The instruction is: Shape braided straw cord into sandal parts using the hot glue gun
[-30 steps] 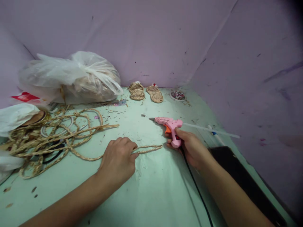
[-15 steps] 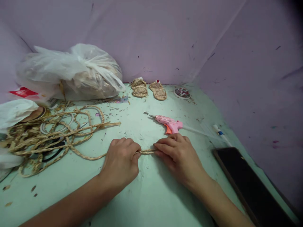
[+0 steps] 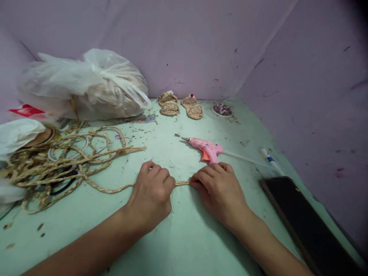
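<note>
Head view: my right hand [image 3: 220, 193] has left the pink glue gun [image 3: 204, 147] and pinches the doubled braided cord [image 3: 183, 183]; my left hand [image 3: 153, 195] grips it too, strands now together between them.

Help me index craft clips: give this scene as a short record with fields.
Left hand: holds the braided cord
Right hand: holds the cord, near the pink glue gun
Cord: two strands side by side between the hands; runs left to a loose tangle
Glue gun: on the green tabletop, nozzle pointing left
Back: two woven sandals, a dish, a plastic bag
Right side: dark, flat, phone-like slab
</note>
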### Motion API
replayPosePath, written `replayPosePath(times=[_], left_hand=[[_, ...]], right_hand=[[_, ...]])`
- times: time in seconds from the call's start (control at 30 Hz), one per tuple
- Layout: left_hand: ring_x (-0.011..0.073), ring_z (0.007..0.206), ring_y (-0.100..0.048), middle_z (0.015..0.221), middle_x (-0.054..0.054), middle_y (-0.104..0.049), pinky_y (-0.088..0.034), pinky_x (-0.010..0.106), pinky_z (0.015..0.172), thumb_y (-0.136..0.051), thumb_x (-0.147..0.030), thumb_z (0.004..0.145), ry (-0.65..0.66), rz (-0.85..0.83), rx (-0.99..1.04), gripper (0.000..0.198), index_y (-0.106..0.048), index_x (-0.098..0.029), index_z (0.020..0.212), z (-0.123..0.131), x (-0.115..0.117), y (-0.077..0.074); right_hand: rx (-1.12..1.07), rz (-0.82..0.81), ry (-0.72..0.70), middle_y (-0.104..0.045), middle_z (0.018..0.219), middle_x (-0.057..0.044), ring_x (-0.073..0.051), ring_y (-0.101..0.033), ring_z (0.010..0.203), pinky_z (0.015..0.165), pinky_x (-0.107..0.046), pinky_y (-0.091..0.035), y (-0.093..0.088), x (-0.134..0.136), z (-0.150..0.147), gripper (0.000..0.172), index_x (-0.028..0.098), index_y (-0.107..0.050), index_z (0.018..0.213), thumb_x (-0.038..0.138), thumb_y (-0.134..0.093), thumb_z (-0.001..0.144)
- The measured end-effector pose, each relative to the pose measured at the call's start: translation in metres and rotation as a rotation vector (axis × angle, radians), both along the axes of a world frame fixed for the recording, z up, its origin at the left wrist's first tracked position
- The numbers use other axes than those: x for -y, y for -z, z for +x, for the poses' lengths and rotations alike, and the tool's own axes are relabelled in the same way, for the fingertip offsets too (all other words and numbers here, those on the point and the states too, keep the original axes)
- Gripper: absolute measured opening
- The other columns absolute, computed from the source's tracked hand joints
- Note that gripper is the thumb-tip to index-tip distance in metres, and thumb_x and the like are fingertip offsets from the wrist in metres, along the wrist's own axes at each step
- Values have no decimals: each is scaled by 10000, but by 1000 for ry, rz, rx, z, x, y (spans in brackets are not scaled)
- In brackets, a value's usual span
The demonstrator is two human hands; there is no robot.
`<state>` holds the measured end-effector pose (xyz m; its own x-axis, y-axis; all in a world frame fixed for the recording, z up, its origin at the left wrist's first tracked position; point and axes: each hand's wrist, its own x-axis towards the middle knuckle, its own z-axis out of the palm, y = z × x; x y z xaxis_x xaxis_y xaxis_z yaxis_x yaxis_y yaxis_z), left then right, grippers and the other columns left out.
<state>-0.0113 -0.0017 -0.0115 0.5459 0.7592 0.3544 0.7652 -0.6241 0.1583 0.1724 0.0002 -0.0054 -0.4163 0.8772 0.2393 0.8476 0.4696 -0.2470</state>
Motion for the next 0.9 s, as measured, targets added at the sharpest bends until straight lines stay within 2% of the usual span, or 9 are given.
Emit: replayPosePath(times=[0.1,0.23,0.3,0.4,0.47,0.67,0.77,0.9], left_hand=[[161,623,-402,581,49,-496,-373,386,722,-469,-22,670,38,44,6,179,-569,-129,566,0,-2,1],[164,627,-397,572,51,-478,-381,363,672,-464,-31,706,63,-14,95,195,-582,-120,580,-5,-4,1],[169,646,-419,595,57,-500,-378,356,656,-459,-39,739,78,-45,158,196,-605,-111,630,-9,-4,2],[166,649,-439,615,57,-525,-372,358,654,-461,-57,773,89,-46,222,192,-617,-107,671,-13,-4,4],[161,638,-441,617,53,-534,-368,368,664,-471,-67,777,94,-21,236,182,-618,-111,679,-14,-3,4],[156,631,-460,636,49,-561,-362,392,695,-499,-67,763,113,43,245,144,-620,-122,710,-12,-3,2],[150,625,-465,637,43,-566,-365,396,710,-511,-78,759,126,56,249,126,-617,-128,712,-12,-3,1],[149,627,-467,634,41,-563,-362,418,751,-502,-83,758,126,49,214,131,-608,-130,697,-10,-2,0]], right_hand=[[42,25,15,-623,654,-16,-179,-500,687,750,-355,-289,4,-1,-1,136,182,-629,702,120,-532,775],[-15,22,12,-614,634,-17,-174,-507,674,778,-362,-307,4,2,1,141,176,-626,687,149,-532,790],[-89,30,-13,-641,703,-25,-182,-532,719,802,-372,-311,0,5,6,74,174,-643,759,200,-577,780],[-175,92,-30,-660,898,-66,-209,-551,832,806,-384,-317,-9,8,18,219,162,-634,951,246,-628,749],[-168,99,-33,-659,937,-63,-209,-547,842,781,-384,-317,-14,8,24,231,179,-630,981,209,-612,753],[-102,-39,-107,-665,852,-37,-203,-506,792,749,-395,-281,-14,5,21,164,219,-654,917,178,-574,779],[-135,-10,-104,-664,763,-35,-189,-495,746,754,-399,-270,-9,6,19,131,208,-668,849,182,-547,805],[-176,52,-78,-643,632,-14,-173,-494,678,748,-393,-277,-6,5,20,108,203,-669,723,164,-579,767]])
